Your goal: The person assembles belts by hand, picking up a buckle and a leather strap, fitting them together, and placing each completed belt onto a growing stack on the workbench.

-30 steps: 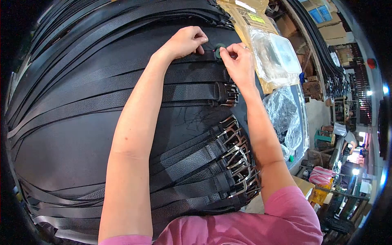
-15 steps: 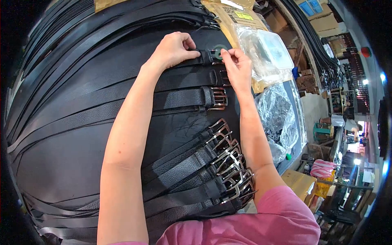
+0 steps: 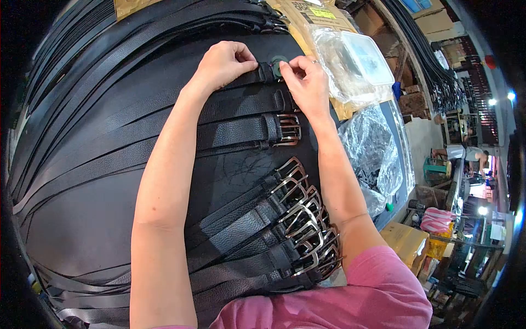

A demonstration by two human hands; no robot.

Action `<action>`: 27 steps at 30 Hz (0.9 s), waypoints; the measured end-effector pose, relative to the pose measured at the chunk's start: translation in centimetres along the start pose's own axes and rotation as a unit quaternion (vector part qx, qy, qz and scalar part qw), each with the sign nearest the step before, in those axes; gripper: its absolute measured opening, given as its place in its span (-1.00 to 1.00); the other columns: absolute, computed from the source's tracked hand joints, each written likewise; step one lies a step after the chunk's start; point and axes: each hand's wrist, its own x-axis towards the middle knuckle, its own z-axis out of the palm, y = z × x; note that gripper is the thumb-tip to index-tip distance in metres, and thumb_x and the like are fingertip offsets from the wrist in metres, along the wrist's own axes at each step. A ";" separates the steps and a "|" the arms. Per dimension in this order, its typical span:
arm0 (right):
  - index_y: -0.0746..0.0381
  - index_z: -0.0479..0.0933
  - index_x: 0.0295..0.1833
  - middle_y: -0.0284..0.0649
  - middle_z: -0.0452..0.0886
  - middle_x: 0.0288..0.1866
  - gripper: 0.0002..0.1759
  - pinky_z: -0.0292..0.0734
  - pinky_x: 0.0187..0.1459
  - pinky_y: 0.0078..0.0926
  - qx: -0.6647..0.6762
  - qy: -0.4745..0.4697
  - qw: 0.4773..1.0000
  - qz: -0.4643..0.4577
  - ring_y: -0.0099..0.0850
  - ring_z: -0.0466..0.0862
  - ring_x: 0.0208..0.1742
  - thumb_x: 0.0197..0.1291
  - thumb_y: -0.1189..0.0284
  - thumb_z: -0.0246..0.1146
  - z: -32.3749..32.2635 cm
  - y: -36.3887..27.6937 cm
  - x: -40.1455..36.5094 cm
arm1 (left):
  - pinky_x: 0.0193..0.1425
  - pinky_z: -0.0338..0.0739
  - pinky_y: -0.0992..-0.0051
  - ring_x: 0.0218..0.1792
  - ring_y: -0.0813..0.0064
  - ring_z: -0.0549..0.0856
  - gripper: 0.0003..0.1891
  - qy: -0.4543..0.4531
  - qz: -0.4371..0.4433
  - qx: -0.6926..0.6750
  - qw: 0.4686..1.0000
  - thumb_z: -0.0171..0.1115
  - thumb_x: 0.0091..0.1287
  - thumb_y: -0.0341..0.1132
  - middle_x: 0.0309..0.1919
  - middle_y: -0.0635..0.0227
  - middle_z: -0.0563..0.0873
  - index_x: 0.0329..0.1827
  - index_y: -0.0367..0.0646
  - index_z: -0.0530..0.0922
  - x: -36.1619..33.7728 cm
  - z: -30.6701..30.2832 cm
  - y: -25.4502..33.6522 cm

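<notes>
Many black leather belts (image 3: 109, 126) lie side by side across a dark work table. My left hand (image 3: 223, 62) pinches the end of the topmost near belt (image 3: 262, 73), just left of its buckle end. My right hand (image 3: 307, 85) pinches the buckle end of the same belt, over a small green round part (image 3: 278, 65) on the table. Below them lie a belt with a silver buckle (image 3: 286, 130) and a fanned stack of buckled belts (image 3: 298, 219).
A clear plastic box (image 3: 361, 57) in a bag rests on brown paper packets (image 3: 307, 16) at the table's far right. Crumpled plastic bags (image 3: 378, 159) lie along the right edge. Beyond is a cluttered workshop with hanging belts (image 3: 433, 66) and another person (image 3: 466, 153) far off.
Both hands stayed on the same belt end and shifted slightly left and up in view; the view has moved a little. The belt's buckle end is more hidden under my right hand.
</notes>
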 end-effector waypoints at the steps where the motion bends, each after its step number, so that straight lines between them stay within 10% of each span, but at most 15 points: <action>1: 0.37 0.51 -0.48 -0.18 0.46 -0.57 -0.77 0.35 -0.50 -0.47 0.009 0.004 1.000 -0.002 -0.43 0.50 -0.57 0.06 0.47 0.36 0.0 0.0 0.0 | -0.26 0.52 0.54 -0.41 0.58 0.62 -0.77 0.000 0.006 -0.003 1.000 0.41 0.11 -0.25 -0.45 0.35 0.70 -0.27 -0.23 0.70 0.0 0.0 -0.2; 6: 0.39 0.50 -0.46 -0.19 0.50 -0.52 -0.77 0.35 -0.49 -0.50 0.103 0.069 0.991 0.056 -0.47 0.52 -0.54 0.11 0.47 0.35 0.2 0.5 -0.3 | -0.26 0.52 0.55 -0.40 0.59 0.59 -0.63 -0.081 0.031 0.027 0.996 0.53 -0.02 -0.24 -0.41 0.33 0.67 -0.20 -0.27 0.67 -0.6 -1.0 1.5; 15: 0.37 0.44 -0.35 -0.17 0.55 -0.44 -0.82 0.45 -0.32 -0.52 0.057 0.203 0.975 -0.068 -0.43 0.59 -0.43 0.25 0.51 0.24 0.1 0.4 -0.8 | -0.23 0.50 0.37 -0.34 0.29 0.59 -0.75 0.090 0.238 0.146 0.956 0.40 -0.17 -0.51 -0.39 0.21 0.56 -0.40 -0.25 0.54 -0.2 0.7 2.2; 20: 0.34 0.43 -0.31 -0.23 0.58 -0.44 -0.80 0.53 -0.37 -0.62 0.237 0.131 0.957 0.101 -0.48 0.68 -0.42 0.35 0.45 0.17 0.0 0.0 -1.2 | -0.26 0.48 0.48 -0.34 0.44 0.53 -0.67 -0.093 0.119 0.056 0.987 0.51 -0.10 -0.40 -0.41 0.32 0.50 -0.33 -0.24 0.52 -1.1 -0.3 3.1; 27: 0.36 0.44 -0.36 -0.22 0.59 -0.51 -0.78 0.54 -0.43 -0.61 0.323 0.141 0.920 0.171 -0.50 0.68 -0.50 0.32 0.46 0.19 -0.2 0.5 -1.2 | -0.33 0.43 0.51 -0.40 0.51 0.50 -0.67 0.001 0.196 0.067 0.978 0.53 -0.09 -0.36 -0.38 0.38 0.49 -0.24 -0.16 0.65 -1.0 1.7 3.7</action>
